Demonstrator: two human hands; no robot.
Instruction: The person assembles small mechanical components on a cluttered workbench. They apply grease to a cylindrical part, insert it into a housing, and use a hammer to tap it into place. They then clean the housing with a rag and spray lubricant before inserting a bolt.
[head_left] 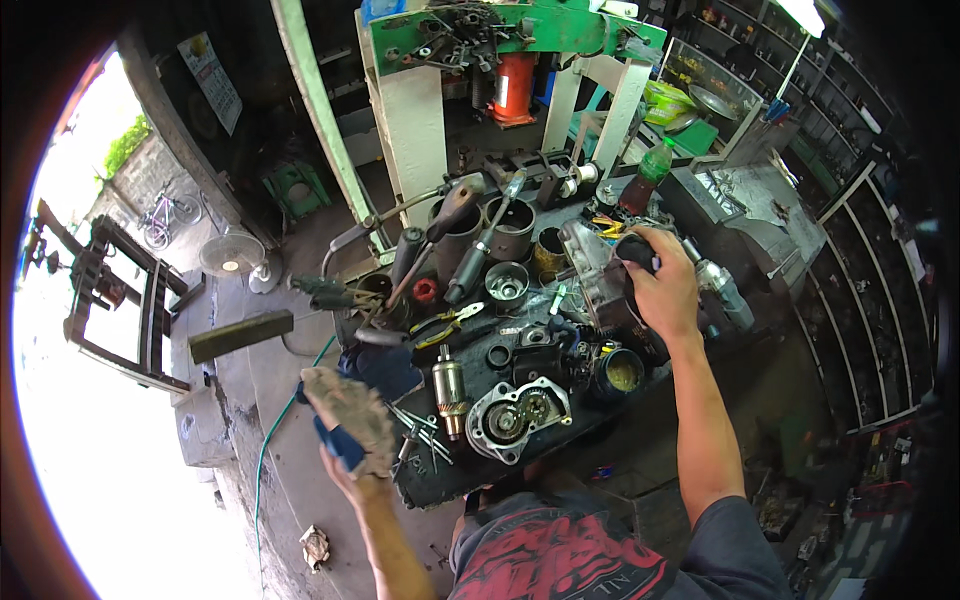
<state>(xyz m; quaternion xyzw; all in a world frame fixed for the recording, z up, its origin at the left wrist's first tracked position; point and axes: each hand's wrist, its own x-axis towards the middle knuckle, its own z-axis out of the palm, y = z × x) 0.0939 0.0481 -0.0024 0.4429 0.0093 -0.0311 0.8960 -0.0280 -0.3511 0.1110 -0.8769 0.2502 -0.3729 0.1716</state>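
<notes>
Dark shirt with red print at lower edge. Left hand grips brown rag, just left of bench. Right hand closed around dark part, beside grey metal housing.

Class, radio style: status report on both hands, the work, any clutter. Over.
Left hand holding brown rag. Right hand gripping dark round part. Clutter between: gear housing, pliers on bench.

rag: rough cloth | armature: glossy metal | bottle: smooth plastic
</notes>
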